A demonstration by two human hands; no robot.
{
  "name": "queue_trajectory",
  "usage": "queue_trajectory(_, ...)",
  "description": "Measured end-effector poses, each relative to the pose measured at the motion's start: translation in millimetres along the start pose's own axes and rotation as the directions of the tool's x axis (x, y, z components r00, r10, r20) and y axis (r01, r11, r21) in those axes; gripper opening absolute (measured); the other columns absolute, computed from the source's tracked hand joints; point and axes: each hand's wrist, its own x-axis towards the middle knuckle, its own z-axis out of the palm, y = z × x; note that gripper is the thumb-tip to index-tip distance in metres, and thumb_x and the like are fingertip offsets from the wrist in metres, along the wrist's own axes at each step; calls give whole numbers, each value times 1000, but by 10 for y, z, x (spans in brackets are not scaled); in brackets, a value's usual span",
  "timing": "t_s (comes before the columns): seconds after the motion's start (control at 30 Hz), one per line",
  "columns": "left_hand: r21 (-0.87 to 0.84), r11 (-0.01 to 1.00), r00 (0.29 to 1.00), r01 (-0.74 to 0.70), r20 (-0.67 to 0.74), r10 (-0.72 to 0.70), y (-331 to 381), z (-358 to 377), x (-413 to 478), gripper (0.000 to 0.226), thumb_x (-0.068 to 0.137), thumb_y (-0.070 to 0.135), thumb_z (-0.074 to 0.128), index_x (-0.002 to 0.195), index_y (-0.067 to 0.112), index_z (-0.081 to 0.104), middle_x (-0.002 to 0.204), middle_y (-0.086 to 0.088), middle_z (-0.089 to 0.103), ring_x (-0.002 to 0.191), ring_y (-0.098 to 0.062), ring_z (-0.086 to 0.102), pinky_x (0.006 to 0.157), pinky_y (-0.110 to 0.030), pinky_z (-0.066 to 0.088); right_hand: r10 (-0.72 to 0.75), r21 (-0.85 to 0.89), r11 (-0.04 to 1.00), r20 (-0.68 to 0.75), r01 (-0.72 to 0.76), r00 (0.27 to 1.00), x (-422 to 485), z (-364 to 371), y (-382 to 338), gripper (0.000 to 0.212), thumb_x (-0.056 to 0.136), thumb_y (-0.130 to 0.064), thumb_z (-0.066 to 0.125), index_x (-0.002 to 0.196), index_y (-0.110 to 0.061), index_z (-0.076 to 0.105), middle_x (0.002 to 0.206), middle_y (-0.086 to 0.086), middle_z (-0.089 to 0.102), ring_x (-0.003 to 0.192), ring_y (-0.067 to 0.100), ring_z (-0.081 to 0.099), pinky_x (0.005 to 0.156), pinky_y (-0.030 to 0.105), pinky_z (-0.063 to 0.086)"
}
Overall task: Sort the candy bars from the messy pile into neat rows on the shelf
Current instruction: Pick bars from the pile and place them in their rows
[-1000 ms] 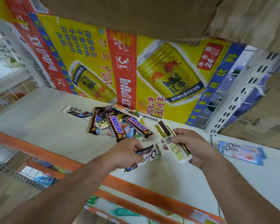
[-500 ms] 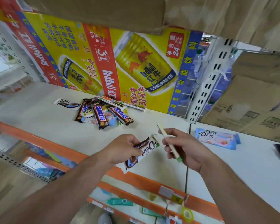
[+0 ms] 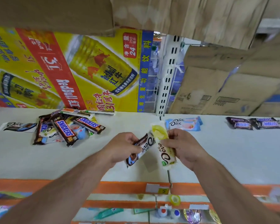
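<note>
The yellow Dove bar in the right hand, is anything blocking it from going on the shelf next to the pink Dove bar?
Nothing visible does. The right hand holds the yellow Dove bar just in front of the pink Dove bar, and the white shelf between them looks bare.

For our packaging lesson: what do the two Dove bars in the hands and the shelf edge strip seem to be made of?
Brown-and-white Dove bar and yellow Dove bar: probably thin plastic film, printed, slightly glossy, creased where gripped. Orange shelf edge strip: smooth, flat colour, likely painted metal or plastic; blur leaves it open.
</note>
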Motion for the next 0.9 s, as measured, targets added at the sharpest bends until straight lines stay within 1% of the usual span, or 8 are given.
queue_trajectory(0.07, 18, 1000, 999, -22, 32, 22, 39, 36, 55, 12, 80, 8, 73, 89, 10, 65, 80, -11, 72, 67, -19, 66, 69, -31, 48, 23, 120, 993, -95, -12, 995, -55, -22, 20, 13, 84, 3, 68, 87, -6, 59, 79, 15, 66, 68, 25, 63, 61, 33, 50)
queue_trajectory(0.17, 33, 997, 994, -72, 82, 69, 101, 110, 136, 12, 79, 9, 74, 86, 11, 65, 83, -13, 73, 70, -21, 67, 71, -33, 49, 25, 244, 969, -200, 25, 979, -183, -77, 62, 11, 85, 0, 68, 86, -5, 58, 79, 15, 70, 68, 26, 66, 64, 36, 55)
queue_trajectory(0.37, 38, 987, 962, -157, 234, 143, 235, 338, 217, 14, 76, 9, 76, 84, 12, 64, 81, -13, 73, 72, -24, 69, 80, -41, 54, 54, 370, 924, -375, 96, 926, -520, -191, 175, 28, 86, -6, 70, 70, -14, 48, 78, 16, 63, 59, 24, 55, 52, 32, 45)
queue_trajectory(0.43, 48, 982, 946, -181, 280, 160, 287, 427, 222, 15, 75, 11, 76, 85, 12, 64, 81, -12, 74, 78, -28, 71, 84, -46, 54, 72, 423, 898, -414, 122, 907, -641, -212, 213, 26, 88, -5, 68, 71, -12, 49, 76, 16, 63, 59, 24, 55, 52, 32, 46)
queue_trajectory(0.57, 60, 972, 914, -226, 359, 190, 422, 623, 210, 14, 79, 9, 74, 88, 11, 64, 80, -10, 74, 79, -27, 72, 85, -46, 55, 105, 511, 841, -477, 178, 872, -845, -295, 273, 18, 89, -1, 65, 88, -9, 49, 78, 17, 64, 58, 24, 58, 53, 31, 52)
queue_trajectory(0.67, 59, 967, 896, -248, 395, 206, 554, 801, 192, 13, 81, 8, 72, 91, 10, 64, 82, -11, 74, 82, -29, 72, 86, -46, 55, 130, 559, 797, -530, 230, 838, -945, -436, 320, 21, 90, -1, 64, 83, -11, 47, 75, 16, 63, 53, 21, 59, 51, 30, 53)
queue_trajectory(0.77, 67, 963, 878, -261, 432, 208, 678, 1041, 186, 12, 83, 9, 71, 93, 11, 65, 81, -8, 75, 82, -26, 73, 88, -46, 55, 135, 581, 763, -571, 282, 810, -1014, -657, 357, 24, 92, -2, 63, 80, -12, 44, 64, 9, 60, 49, 18, 56, 50, 28, 52)
queue_trajectory(0.9, 81, 958, 870, -276, 444, 214, 862, 1435, 265, 14, 81, 12, 71, 94, 13, 66, 79, -6, 75, 79, -24, 72, 85, -44, 55, 128, 589, 745, -587, 313, 800, -1061, -1083, 365, 27, 93, -2, 61, 77, -12, 42, 53, 3, 58, 45, 15, 54, 53, 28, 52)
